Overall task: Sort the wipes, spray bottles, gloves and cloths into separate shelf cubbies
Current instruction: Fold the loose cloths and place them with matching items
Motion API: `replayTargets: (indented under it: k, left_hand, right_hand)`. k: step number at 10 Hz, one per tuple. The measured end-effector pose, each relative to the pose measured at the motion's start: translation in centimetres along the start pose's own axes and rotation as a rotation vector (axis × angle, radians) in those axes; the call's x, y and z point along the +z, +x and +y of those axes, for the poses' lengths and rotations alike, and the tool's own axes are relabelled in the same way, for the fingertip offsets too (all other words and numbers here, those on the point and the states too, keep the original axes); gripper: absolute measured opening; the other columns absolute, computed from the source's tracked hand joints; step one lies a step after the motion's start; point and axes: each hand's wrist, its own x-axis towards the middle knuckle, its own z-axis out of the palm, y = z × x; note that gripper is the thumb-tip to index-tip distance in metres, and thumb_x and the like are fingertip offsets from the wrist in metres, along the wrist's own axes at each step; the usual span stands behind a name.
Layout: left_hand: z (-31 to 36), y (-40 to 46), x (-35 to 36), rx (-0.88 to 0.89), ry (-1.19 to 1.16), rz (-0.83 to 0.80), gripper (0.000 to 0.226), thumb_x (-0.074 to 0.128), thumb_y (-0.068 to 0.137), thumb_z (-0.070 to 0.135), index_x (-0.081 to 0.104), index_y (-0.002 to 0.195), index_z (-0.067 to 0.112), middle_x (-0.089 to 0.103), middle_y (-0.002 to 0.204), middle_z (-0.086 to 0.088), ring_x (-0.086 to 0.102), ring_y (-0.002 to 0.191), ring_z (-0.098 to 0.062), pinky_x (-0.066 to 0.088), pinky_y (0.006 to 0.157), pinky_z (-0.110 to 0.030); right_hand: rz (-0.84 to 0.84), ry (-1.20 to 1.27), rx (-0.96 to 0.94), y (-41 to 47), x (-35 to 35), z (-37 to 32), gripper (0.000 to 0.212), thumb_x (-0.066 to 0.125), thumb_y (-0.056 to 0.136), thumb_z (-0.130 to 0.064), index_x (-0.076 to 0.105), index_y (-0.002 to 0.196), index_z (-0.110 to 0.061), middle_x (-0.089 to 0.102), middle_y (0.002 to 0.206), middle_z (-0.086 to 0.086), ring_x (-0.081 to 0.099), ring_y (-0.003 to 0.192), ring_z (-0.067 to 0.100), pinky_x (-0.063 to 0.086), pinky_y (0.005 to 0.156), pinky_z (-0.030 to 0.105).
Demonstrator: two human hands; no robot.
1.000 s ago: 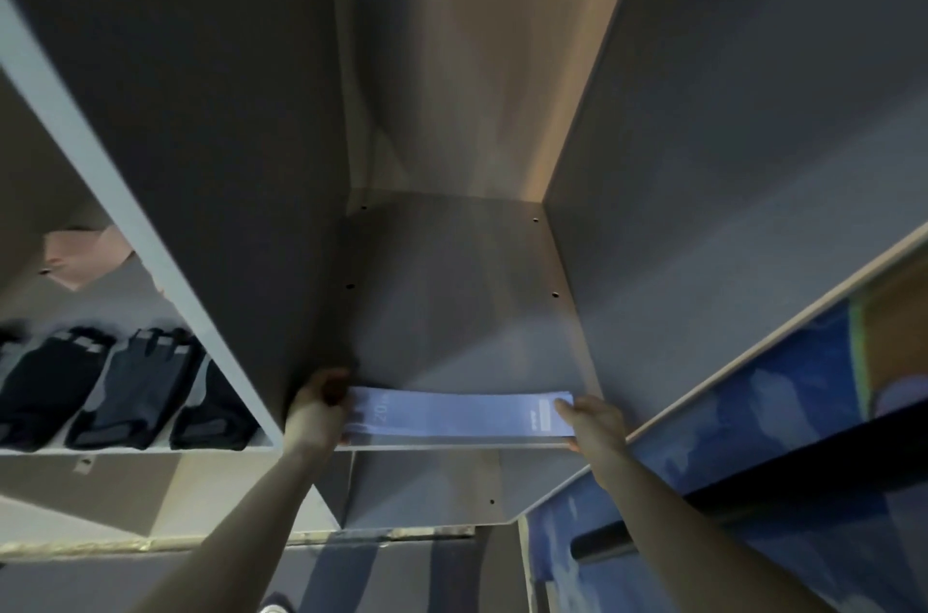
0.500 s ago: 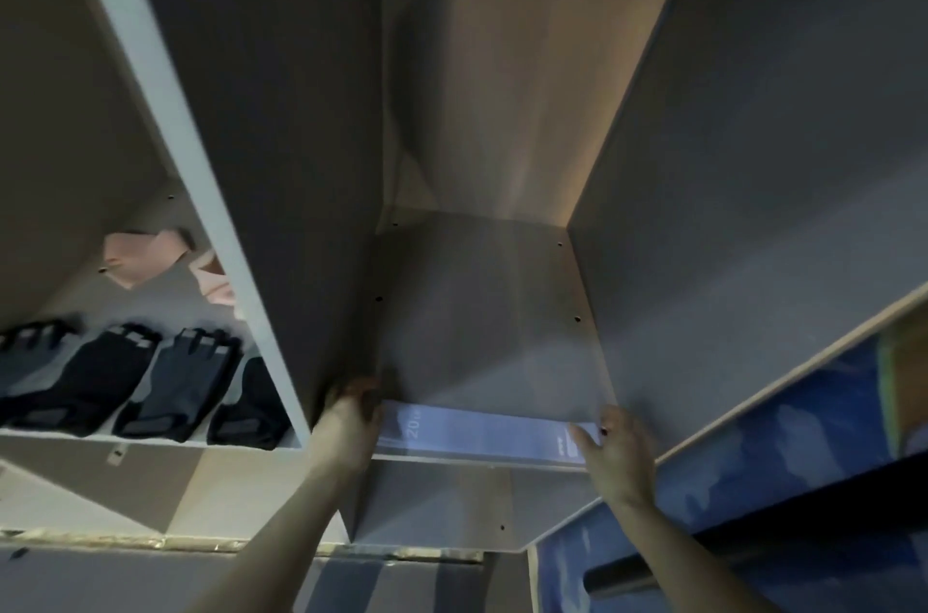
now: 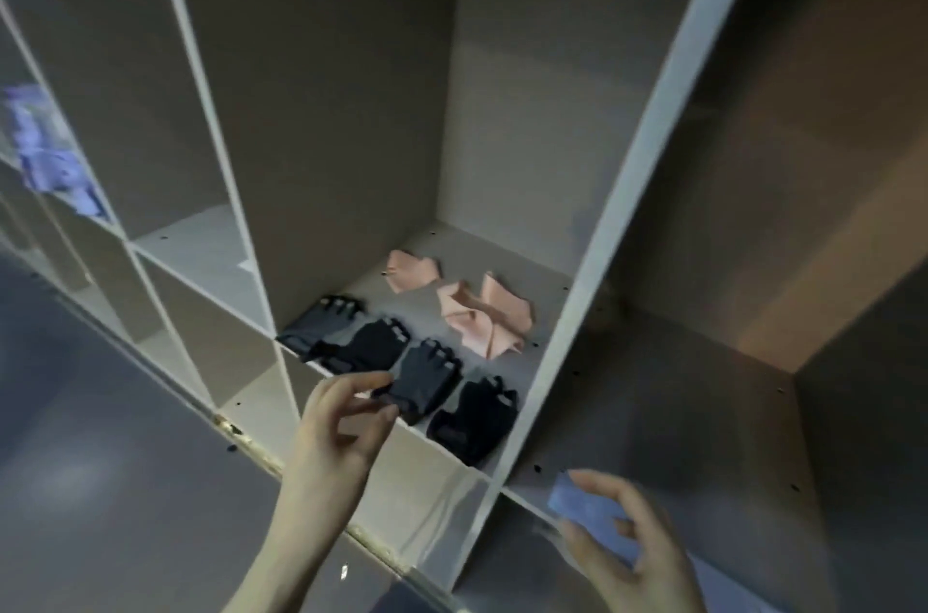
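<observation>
Head cam shows the left hand [image 3: 337, 431] hovering loose-fingered, holding nothing, just in front of four dark gloves [image 3: 401, 371] lined up at the front of a shelf cubby [image 3: 502, 160]; pink gloves [image 3: 477, 311] sit behind them; right hand [image 3: 627, 547] is blurry, fingers spread over a blue wipes pack [image 3: 582, 509] in the next cubby over, grip unclear.

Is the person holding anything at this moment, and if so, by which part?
The left hand holds nothing. The right hand is at the near end of a blue pack, but blur hides any grip.
</observation>
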Motion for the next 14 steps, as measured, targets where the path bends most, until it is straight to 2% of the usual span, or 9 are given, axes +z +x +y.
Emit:
replayTargets:
  k: [2,4,5,8,9,10,11,13,14]
  left_hand:
    - [0.7,4.6,-6.2,0.037,-0.03,0.053,0.025,0.068,0.082,0.002,0.066,0.097,0.021,0.06,0.105,-0.003,0.064,0.086,-0.003,0.056,0.072,-0.029]
    - [-0.7,11.3,-11.6,0.106,0.021,-0.032,0.03,0.069,0.081,0.002,0.065,0.092,0.029,0.058,0.102,0.01,0.062,0.085,-0.001,0.05,0.069,-0.016]
    - [-2.0,14.5,-13.0,0.125,0.06,-0.1,0.03,0.069,0.081,0.004,0.065,0.093,0.031,0.057,0.102,0.013,0.061,0.086,0.001,0.051,0.068,-0.019]
    - [-5.6,22.5,-9.5,0.181,0.239,-0.326,0.02,0.068,0.083,0.016,0.064,0.1,0.025,0.05,0.107,0.011,0.06,0.085,-0.004,0.054,0.077,-0.035]
    - [-6.2,24.4,-7.6,0.16,0.308,-0.355,0.022,0.064,0.085,0.02,0.063,0.105,0.026,0.048,0.113,0.01,0.059,0.084,-0.006,0.052,0.077,-0.035]
    - [-7.3,26.3,-6.0,0.134,0.31,-0.367,0.024,0.063,0.084,0.023,0.062,0.107,0.029,0.046,0.116,0.011,0.064,0.092,-0.013,0.053,0.079,-0.037]
    - [-8.4,27.9,-4.5,0.1,0.32,-0.366,0.024,0.061,0.085,0.026,0.061,0.109,0.031,0.046,0.116,0.013,0.064,0.095,-0.014,0.052,0.08,-0.036]
    - [-9.8,30.0,-3.2,0.049,0.42,-0.37,0.029,0.057,0.087,0.034,0.053,0.115,0.037,0.042,0.124,0.016,0.059,0.106,-0.008,0.048,0.087,-0.032]
    - [-9.6,30.4,-3.3,0.089,0.532,-0.391,0.034,0.053,0.089,0.034,0.05,0.123,0.035,0.041,0.129,0.01,0.057,0.111,-0.015,0.045,0.087,-0.03]
  right_hand:
    - [-0.096,0.052,-0.022,3.8,6.9,-4.4,0.038,0.075,0.077,-0.012,0.066,0.084,-0.049,0.055,0.096,-0.03,0.051,0.103,0.009,0.048,0.088,0.04]
    - [-0.05,0.11,0.08,8.6,14.8,-7.0,0.026,0.072,0.08,-0.014,0.066,0.093,-0.035,0.064,0.106,-0.014,0.056,0.108,0.01,0.043,0.09,0.029]
    - [-0.001,0.103,0.081,10.7,17.5,-8.0,0.028,0.072,0.081,-0.015,0.066,0.093,-0.039,0.066,0.102,-0.015,0.058,0.104,0.013,0.046,0.09,0.032]
    - [0.061,-0.012,0.166,18.9,19.8,-7.3,0.023,0.07,0.081,-0.012,0.062,0.089,-0.032,0.065,0.101,-0.011,0.06,0.093,0.005,0.049,0.077,0.017]
    - [0.113,-0.098,0.213,23.7,20.1,-5.1,0.025,0.07,0.078,-0.005,0.062,0.085,-0.027,0.065,0.091,-0.007,0.063,0.09,0.012,0.055,0.076,0.027]
    - [0.068,-0.134,0.3,29.0,20.8,-1.9,0.03,0.068,0.08,-0.005,0.064,0.105,-0.021,0.065,0.092,-0.004,0.065,0.094,0.022,0.055,0.083,0.038]
    - [-0.019,-0.18,0.384,34.0,21.3,1.7,0.019,0.059,0.088,-0.018,0.066,0.103,-0.027,0.07,0.098,0.004,0.067,0.086,0.021,0.057,0.081,0.04]
    - [0.181,0.21,0.389,36.6,22.5,2.7,0.018,0.056,0.086,-0.011,0.067,0.097,-0.021,0.064,0.085,0.01,0.06,0.061,0.02,0.054,0.051,0.033]
    - [0.218,0.213,0.504,36.9,22.4,2.7,0.016,0.059,0.085,-0.038,0.068,0.092,-0.026,0.072,0.088,0.003,0.068,0.072,0.023,0.058,0.059,0.039]
